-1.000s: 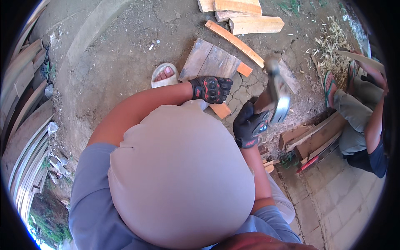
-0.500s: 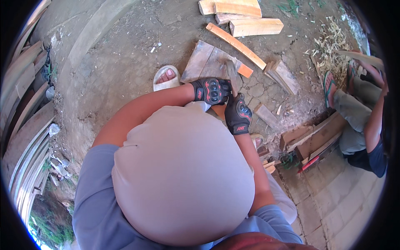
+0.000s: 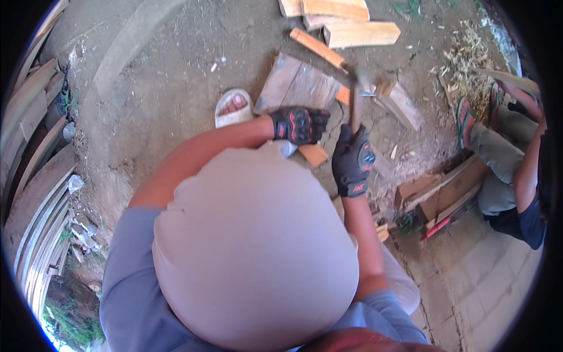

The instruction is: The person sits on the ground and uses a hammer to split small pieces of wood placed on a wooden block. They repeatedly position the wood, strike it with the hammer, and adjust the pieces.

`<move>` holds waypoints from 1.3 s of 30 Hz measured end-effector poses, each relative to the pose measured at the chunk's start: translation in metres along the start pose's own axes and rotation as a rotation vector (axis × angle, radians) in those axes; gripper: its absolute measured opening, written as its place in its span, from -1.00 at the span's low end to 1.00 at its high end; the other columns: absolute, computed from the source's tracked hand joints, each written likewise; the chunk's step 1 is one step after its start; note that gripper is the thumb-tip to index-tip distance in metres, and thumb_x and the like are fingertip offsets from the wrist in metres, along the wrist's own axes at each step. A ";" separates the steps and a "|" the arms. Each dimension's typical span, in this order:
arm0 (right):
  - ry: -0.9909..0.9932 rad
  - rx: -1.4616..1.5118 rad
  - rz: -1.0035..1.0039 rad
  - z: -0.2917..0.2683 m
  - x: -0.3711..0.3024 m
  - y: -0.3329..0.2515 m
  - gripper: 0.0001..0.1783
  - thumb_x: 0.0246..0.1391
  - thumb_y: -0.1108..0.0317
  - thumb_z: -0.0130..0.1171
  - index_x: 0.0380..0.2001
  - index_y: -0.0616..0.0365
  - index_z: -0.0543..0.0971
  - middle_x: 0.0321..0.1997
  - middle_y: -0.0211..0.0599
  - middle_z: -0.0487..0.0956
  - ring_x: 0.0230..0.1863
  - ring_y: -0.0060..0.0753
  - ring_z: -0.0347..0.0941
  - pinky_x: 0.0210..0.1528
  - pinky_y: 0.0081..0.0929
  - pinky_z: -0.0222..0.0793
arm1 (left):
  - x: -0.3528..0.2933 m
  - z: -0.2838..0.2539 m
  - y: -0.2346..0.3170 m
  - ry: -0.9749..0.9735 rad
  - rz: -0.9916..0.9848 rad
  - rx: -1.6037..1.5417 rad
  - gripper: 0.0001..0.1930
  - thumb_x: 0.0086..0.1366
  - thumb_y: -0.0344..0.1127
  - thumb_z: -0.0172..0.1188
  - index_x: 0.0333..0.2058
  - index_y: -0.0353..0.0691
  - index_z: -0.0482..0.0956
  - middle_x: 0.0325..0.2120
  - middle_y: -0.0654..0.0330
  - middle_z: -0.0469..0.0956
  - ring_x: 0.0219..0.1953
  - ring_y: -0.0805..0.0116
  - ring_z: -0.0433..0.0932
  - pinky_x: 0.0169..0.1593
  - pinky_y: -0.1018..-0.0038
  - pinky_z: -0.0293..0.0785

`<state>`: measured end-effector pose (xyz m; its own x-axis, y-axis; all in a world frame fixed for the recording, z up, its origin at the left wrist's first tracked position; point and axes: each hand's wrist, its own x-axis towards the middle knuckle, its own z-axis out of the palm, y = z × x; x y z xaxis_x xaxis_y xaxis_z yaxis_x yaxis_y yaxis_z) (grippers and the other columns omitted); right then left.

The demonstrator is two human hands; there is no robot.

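In my right hand (image 3: pixel 352 161), gloved in black with red marks, is a hatchet (image 3: pixel 354 105), gripped by its wooden handle. Its raised metal head is blurred by motion, with a bright edge to the right. My left hand (image 3: pixel 300 125), in a matching glove, has its fingers curled beside the wide board (image 3: pixel 296 85) on the ground. An orange-brown piece of wood (image 3: pixel 314 154) comes out just below those fingers. They seem closed on it, though the grip itself is hidden. Beyond the hatchet, the orange end of another piece (image 3: pixel 343 95) rests at the board's right edge.
Cut wood blocks (image 3: pixel 362 34) and a long strip (image 3: pixel 316 47) lie ahead. A split block (image 3: pixel 400 105) and wood shavings (image 3: pixel 469 53) are to the right. A seated person (image 3: pixel 498 158) works at the far right. Curved planks (image 3: pixel 35 152) are stacked at left.
My right hand has moved right and away from my left hand, and the hatchet has swung up and right off the work. The left hand has barely moved.
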<state>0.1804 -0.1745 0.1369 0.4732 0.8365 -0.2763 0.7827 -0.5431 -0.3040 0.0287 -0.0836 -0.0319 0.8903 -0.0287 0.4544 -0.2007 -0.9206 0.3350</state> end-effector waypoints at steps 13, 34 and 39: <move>0.080 0.071 -0.053 -0.016 -0.003 0.003 -0.66 0.45 0.05 0.09 -0.12 0.14 0.52 -0.47 0.07 0.65 -0.34 0.27 0.66 -0.29 0.13 0.52 | 0.000 -0.002 0.003 -0.066 -0.046 -0.005 -0.86 0.30 -0.22 0.18 -0.39 -0.04 0.67 -0.26 0.23 0.63 0.03 0.16 0.59 0.39 0.21 0.40; 0.044 -0.031 0.182 -0.034 0.004 0.103 -0.50 0.42 -0.11 0.12 -0.02 0.17 0.60 -0.29 0.14 0.69 -0.20 0.33 0.65 -0.15 0.15 0.51 | 0.005 -0.030 0.006 -0.108 -0.185 -0.250 -0.64 0.25 -0.13 0.41 -0.02 -0.14 0.72 0.08 0.08 0.65 0.28 0.05 0.54 0.50 0.02 0.31; -0.099 -0.197 0.337 -0.036 -0.012 0.207 -0.49 0.34 -0.13 0.19 0.03 0.09 0.64 -0.12 0.11 0.71 -0.10 0.27 0.67 -0.04 0.12 0.56 | 0.012 -0.100 0.011 -0.064 -0.464 -0.135 -0.58 0.23 -0.17 0.45 0.06 -0.12 0.70 0.13 0.09 0.64 0.32 0.02 0.51 0.48 0.01 0.32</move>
<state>0.3518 -0.2942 0.1096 0.6828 0.5975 -0.4205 0.6572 -0.7537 -0.0038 -0.0032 -0.0550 0.0599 0.9209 0.3449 0.1814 0.1757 -0.7831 0.5965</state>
